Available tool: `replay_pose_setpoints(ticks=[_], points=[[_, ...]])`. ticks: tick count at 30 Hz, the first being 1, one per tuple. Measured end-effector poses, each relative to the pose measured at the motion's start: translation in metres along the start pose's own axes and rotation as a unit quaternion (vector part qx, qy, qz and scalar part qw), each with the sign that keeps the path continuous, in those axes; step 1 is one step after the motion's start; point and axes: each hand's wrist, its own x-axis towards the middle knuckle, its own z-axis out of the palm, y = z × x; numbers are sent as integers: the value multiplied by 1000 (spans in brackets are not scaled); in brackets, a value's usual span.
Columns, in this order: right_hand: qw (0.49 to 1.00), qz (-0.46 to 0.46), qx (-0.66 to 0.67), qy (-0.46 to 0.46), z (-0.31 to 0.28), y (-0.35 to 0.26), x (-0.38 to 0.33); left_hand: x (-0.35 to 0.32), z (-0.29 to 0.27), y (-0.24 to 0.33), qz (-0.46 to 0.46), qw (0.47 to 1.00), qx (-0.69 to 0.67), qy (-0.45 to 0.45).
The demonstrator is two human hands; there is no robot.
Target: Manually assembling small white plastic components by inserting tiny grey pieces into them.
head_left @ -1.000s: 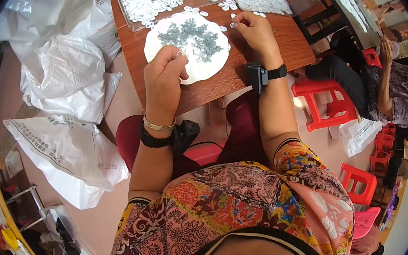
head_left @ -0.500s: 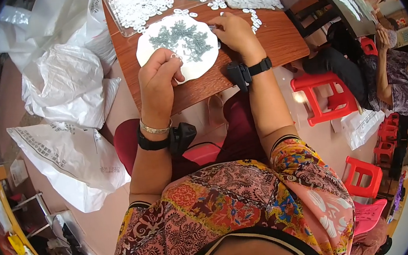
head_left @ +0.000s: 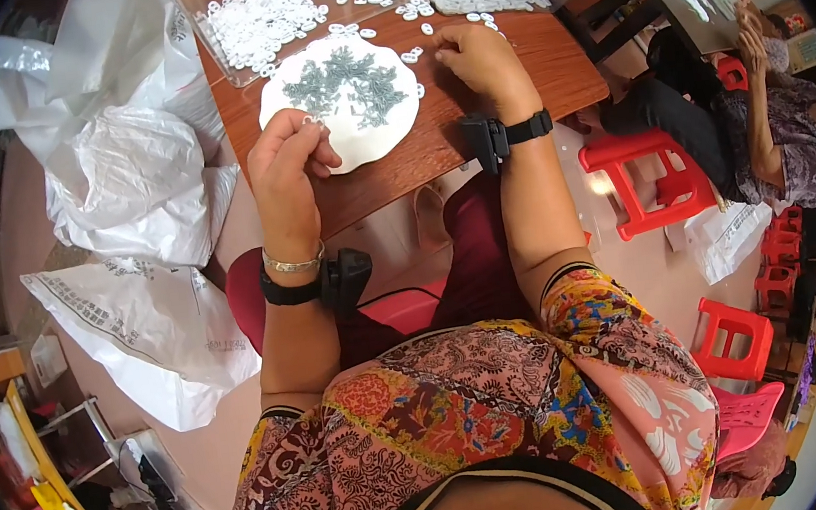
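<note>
Even, fairly bright light fills the room, leaving the white plate (head_left: 371, 148) nearly washed out. Glare catches the edge of the red stool (head_left: 672, 187). At left the shelf (head_left: 30, 439) bows sharply; toward the black rim, small details go soft.

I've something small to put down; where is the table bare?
Bare wood: right of the right hand, to the table's right edge; also between the white plate and near edge. Crowded: far side, with white pieces and clear tray.

Cream plate (head_left: 361, 150); grey-green pieces (head_left: 380, 94); white tabs (head_left: 252, 31); brown wood-grain table (head_left: 552, 62); multicoloured floral blouse (head_left: 445, 402); maroon trousers (head_left: 473, 248).
</note>
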Motion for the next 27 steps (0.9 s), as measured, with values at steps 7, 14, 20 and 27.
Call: replay_pose_setpoints(ticks=[7, 14, 20, 27], points=[[996, -88, -9, 23, 11, -2, 6, 3, 0, -1, -5, 1000, -12, 0], [994, -66, -87, 2, 26, -8, 9, 1, -3, 0, -27, 999, -11, -16], [995, -52, -83, 10, 28, -3, 15, 2, -4, -2, -19, 999, -14, -30], [997, -33, -71, 2, 28, -3, 15, 1, -2, -3, -23, 999, -18, -31]])
